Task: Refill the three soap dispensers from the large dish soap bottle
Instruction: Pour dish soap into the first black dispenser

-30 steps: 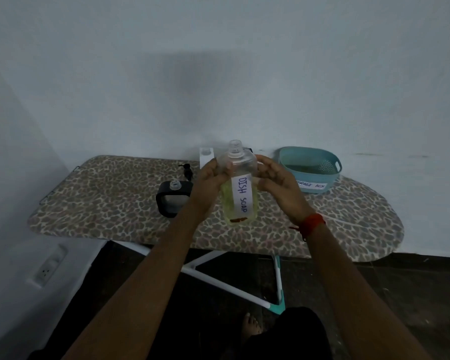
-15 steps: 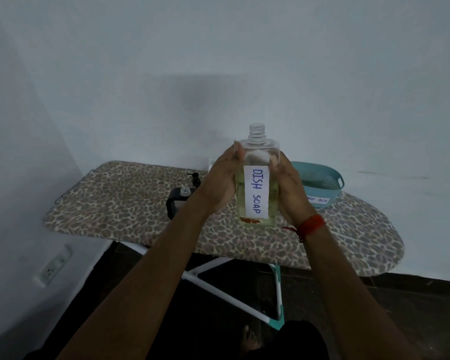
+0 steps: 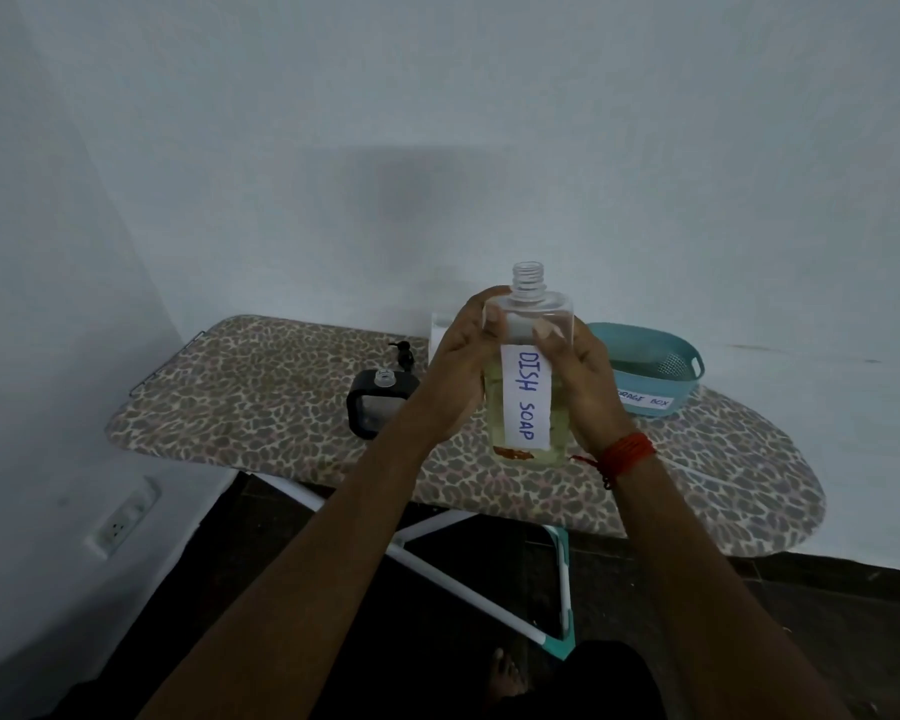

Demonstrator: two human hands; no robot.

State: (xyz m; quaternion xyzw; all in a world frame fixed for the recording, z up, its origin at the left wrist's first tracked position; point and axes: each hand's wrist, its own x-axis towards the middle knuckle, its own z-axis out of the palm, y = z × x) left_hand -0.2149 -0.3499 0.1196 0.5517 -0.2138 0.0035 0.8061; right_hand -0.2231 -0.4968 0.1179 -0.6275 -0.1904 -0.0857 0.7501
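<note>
Above the ironing board [image 3: 261, 402], left hand [image 3: 455, 368] and right hand [image 3: 575, 379] both grip the uncapped dish soap bottle [image 3: 528, 387] upright, thumbs pressed on its front.

Single head-worn wide-angle camera, facing forward and down at close range. The ironing board [image 3: 261, 397] crosses mid-frame, wall [image 3: 437, 122] fills the upper half, floor [image 3: 853, 615] lies along the lower edge.
</note>
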